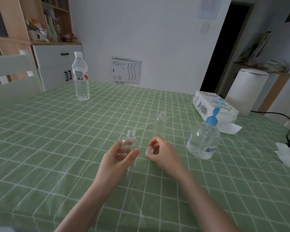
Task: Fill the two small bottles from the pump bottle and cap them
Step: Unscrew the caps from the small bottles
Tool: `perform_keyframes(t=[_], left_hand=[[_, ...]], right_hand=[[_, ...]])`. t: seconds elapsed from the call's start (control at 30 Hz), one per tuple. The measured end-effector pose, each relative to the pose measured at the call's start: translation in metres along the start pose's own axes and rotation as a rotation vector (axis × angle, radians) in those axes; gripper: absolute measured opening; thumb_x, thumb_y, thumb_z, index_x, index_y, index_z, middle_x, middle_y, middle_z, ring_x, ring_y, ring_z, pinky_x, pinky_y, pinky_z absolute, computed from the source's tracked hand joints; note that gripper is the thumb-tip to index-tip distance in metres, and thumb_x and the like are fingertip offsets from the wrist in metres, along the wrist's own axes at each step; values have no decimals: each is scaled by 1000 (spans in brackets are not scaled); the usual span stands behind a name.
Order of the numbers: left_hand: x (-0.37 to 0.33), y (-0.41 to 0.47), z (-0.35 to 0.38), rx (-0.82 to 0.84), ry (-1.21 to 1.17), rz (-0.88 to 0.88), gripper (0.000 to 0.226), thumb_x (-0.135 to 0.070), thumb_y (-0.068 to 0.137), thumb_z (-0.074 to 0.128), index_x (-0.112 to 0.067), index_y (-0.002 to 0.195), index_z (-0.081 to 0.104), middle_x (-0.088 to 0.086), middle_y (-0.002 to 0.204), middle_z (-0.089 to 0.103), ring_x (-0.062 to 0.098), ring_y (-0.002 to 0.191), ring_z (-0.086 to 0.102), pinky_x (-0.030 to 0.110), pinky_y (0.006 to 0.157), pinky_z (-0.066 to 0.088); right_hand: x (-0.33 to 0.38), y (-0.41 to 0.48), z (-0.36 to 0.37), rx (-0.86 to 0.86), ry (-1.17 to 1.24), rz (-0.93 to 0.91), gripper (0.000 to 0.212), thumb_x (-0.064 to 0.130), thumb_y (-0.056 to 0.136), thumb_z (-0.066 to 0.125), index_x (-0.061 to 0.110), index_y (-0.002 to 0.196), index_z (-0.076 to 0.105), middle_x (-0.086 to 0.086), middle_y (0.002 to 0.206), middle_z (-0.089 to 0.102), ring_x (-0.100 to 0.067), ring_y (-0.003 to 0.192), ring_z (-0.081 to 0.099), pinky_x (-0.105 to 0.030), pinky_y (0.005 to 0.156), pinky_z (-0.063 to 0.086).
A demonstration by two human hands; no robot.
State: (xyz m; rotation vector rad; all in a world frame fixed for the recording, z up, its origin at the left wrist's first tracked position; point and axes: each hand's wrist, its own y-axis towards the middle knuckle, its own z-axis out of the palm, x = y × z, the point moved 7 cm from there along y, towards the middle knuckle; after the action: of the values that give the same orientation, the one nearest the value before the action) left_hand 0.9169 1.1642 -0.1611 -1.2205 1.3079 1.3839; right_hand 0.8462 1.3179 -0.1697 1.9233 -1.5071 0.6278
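My left hand (119, 158) grips a small clear bottle (130, 141) with an open neck, held upright just above the green checked tablecloth. My right hand (162, 153) pinches a small clear cap (149, 151) right beside that bottle. Behind my right hand a second small clear bottle (160, 125) stands uncapped on the table. The pump bottle (203, 139), clear with a blue pump head, stands to the right of both.
A tall water bottle (80, 76) stands at the far left of the table (57, 131). A tissue box (213, 106) lies behind the pump bottle, crumpled tissue (288, 154) and a black cable (288, 124) at the right edge. A white chair (12, 71) is at the far left.
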Motion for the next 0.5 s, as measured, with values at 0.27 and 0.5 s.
perform_keyframes(t=[0.27,0.5], left_hand=[[2,10,8,7,-24,26,47,-52,57,65,-30,99,64,0,87,69,18,80,67,29,71,56],[-24,22,59,129,-56,82,56,-56,54,65,-29,103,59,-13,82,72,7,69,66,22,65,56]], right_hand=[[-3,-12,-12,-36,40,21,34,27,83,74,27,113,56,14,105,57,-1,96,54,-9,82,42],[-3,-34,-83,-194,184,15,18,10,89,67,25,96,62,12,85,65,5,76,59,-3,69,46]])
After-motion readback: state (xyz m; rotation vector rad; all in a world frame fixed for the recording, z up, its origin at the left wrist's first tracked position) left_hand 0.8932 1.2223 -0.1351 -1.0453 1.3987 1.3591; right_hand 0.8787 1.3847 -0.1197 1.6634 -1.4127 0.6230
